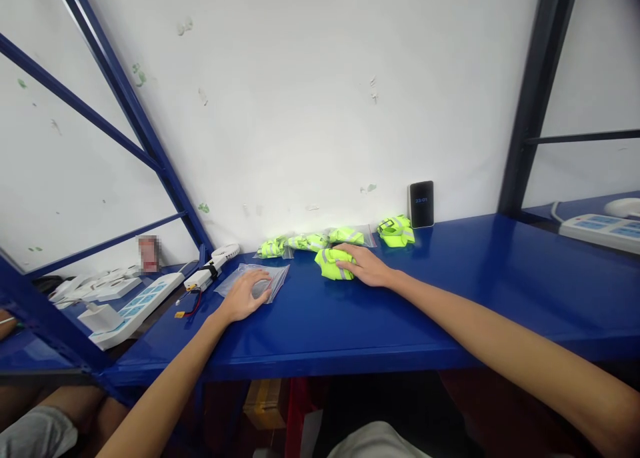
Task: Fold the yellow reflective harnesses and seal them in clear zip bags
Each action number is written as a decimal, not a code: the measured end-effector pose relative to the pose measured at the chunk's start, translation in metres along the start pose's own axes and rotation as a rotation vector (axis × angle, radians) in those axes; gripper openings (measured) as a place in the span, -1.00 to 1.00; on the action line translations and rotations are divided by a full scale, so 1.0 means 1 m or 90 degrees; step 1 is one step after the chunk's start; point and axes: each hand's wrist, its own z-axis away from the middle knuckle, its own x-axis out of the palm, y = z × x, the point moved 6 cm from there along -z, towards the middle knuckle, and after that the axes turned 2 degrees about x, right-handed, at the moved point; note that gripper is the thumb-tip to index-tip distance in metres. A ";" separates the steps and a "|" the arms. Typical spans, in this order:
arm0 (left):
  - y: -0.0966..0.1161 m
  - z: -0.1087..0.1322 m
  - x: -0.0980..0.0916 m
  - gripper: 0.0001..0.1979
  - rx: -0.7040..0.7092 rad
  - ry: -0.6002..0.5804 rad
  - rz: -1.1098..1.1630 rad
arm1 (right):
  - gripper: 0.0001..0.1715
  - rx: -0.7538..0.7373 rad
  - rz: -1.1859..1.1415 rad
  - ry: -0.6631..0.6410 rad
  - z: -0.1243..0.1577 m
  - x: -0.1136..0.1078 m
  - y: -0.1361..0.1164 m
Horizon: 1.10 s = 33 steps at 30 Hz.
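My left hand point(246, 293) lies flat, fingers spread, on a small stack of clear plastic zip bags point(274, 273) on the blue shelf point(450, 298). My right hand point(364, 265) rests on a folded neon-yellow reflective vest point(330, 263), its fingers curled over the cloth. Behind it, along the white wall, lies a row of similar folded vests point(300, 243), some in clear bags, and one more folded vest point(396, 231) sits further right.
A black device point(421, 204) with a blue display leans on the wall. At the left are a white handheld fan point(213, 268), a white power strip point(135, 308) and a small red-wired connector point(186, 307). Another power strip point(600, 230) lies far right. Blue frame posts flank the shelf.
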 end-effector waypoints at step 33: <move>0.119 -0.088 0.036 -0.74 0.093 0.329 0.235 | -0.76 0.353 -0.481 0.206 -0.005 0.000 0.023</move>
